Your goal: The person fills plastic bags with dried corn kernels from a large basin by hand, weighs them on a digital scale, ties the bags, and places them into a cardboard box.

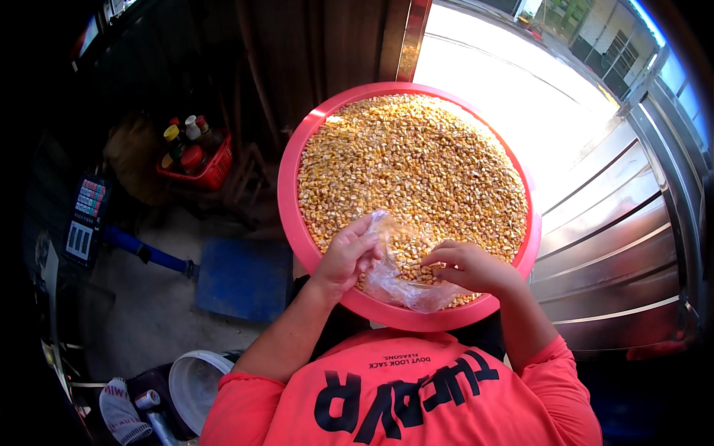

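Your left hand is pinched shut on the top edge of a clear plastic bag, thumb and fingers closed on the thin film right at its mouth. Your right hand has its fingers curled in, tips closed on the opposite edge of that same bag, so the opening is stretched between your two hands. The bag hangs low over the near rim of the big pink round basin, sagging toward you, with a few kernels showing through its crumpled bottom. The basin is filled almost to the brim with dried yellow corn kernels, and your hands sit right over the near part of that heap.

Off to your left, a red basket holds several bottles with coloured caps, well apart from the basin. Nearer you on that side lies a blue flat platform on the concrete floor, and a white bucket sits beside your left elbow. To your right, corrugated metal shutters curve away in bright daylight.
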{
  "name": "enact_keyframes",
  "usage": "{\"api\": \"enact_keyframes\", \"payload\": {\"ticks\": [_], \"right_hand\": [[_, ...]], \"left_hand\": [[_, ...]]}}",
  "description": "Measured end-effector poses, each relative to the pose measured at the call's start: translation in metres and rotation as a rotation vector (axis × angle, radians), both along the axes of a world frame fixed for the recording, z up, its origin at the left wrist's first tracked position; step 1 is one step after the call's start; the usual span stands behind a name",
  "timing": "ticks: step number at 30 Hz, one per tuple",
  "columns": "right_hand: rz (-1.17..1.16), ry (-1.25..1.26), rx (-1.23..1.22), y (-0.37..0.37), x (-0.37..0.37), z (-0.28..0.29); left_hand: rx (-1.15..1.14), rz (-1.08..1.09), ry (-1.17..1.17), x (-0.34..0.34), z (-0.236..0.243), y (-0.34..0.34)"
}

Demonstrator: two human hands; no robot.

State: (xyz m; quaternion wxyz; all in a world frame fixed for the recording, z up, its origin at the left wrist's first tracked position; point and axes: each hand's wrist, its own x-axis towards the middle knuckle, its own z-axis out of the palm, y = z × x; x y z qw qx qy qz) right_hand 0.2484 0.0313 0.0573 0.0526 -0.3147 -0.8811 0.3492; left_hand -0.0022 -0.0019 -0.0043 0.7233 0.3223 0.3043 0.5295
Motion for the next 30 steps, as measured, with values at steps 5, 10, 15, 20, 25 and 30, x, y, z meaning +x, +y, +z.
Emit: {"api": "enact_keyframes", "payload": {"ticks": [5,10,15,20,25,30], "right_hand": [[-0.181,0.133,-0.123,0.005,0.020,-0.005],[-0.503,0.357,-0.398,0.021,0.035,-0.027],[-0.601,0.071,-0.056,0.044,0.043,-0.048],[-0.412,-0.143,-0.031,0.046,0.027,-0.067],[-0.332,-0.129,-0.091,0.048,0.027,-0.074],[-0.335,-0.103,-0.275,0.048,0.034,-0.067]], "left_hand": [[-0.003,0.006,0.005,0.000,0.001,-0.001],[-0.007,-0.015,-0.003,0.000,0.001,0.002],[-0.016,-0.015,0.009,0.001,0.001,0.002],[-0.023,-0.010,0.016,0.001,0.002,0.002],[-0.026,-0.006,0.020,0.001,0.000,0.002],[-0.014,-0.015,0.014,0.000,0.000,0.002]]}}
